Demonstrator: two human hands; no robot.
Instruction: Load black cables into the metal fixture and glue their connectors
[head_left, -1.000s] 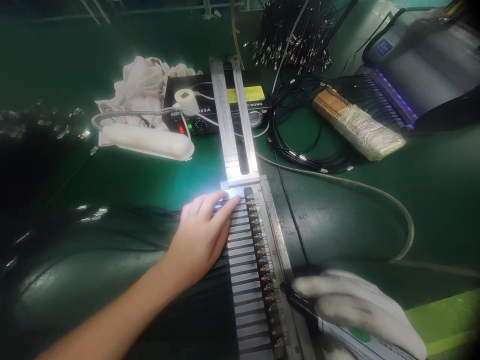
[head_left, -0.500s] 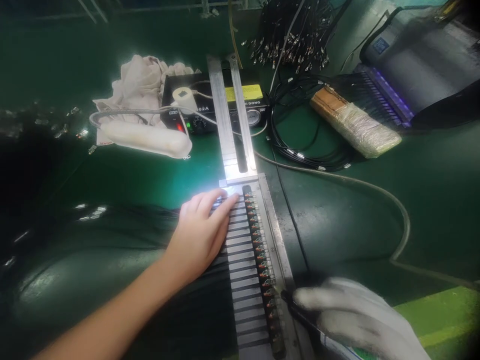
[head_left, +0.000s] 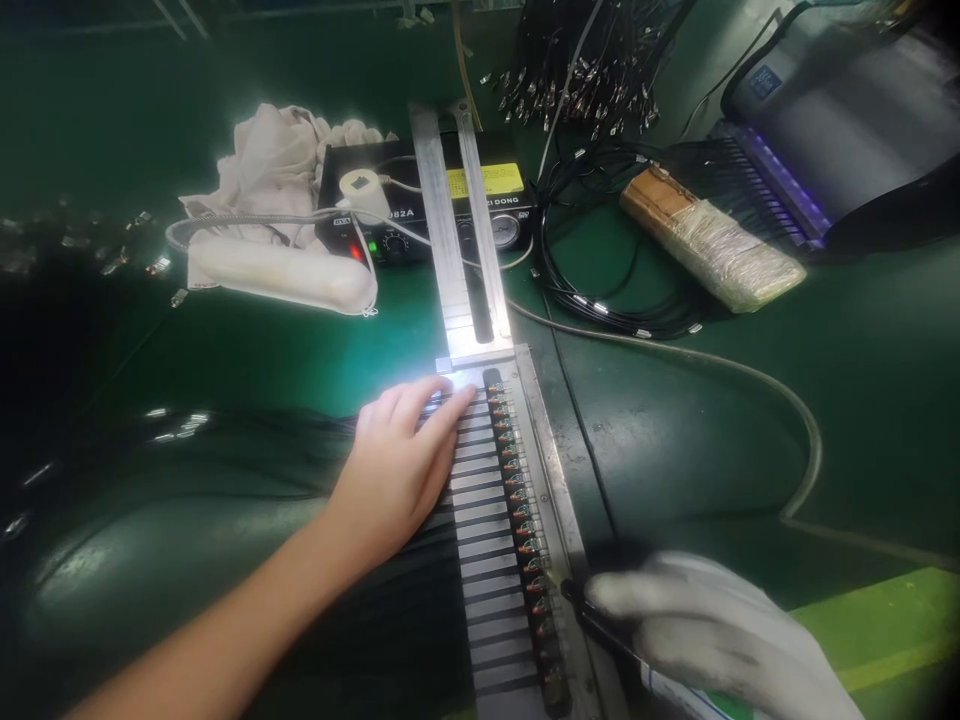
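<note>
A long slotted metal jig (head_left: 486,568) runs away from me, with black wires lying across it in its slots. Small clear connectors with copper-coloured wire ends (head_left: 529,547) line its right side. My left hand (head_left: 394,470) is bare and rests across the jig's far end. Its thumb and fingers lie apart on the metal near the first wires; some fingertips are hidden. In a white, grey-smudged glove, my right hand (head_left: 697,620) grips a pen-like tool (head_left: 592,615) with a black front and a pale tip. That tip is close to the connectors in the nearer half of the row.
Behind the jig's frame (head_left: 442,240) stands a black control box (head_left: 416,225) with a gauge and lights. A white cloth (head_left: 277,150) and a white padded bar (head_left: 281,275) lie left. Coiled black cables (head_left: 559,270), a plastic-wrapped block (head_left: 720,245) and a purple-lit machine (head_left: 780,190) are right.
Both hands keep almost the same place on the jig. The whole view has shifted very slightly, and the tool's tip stays by the same connectors.
</note>
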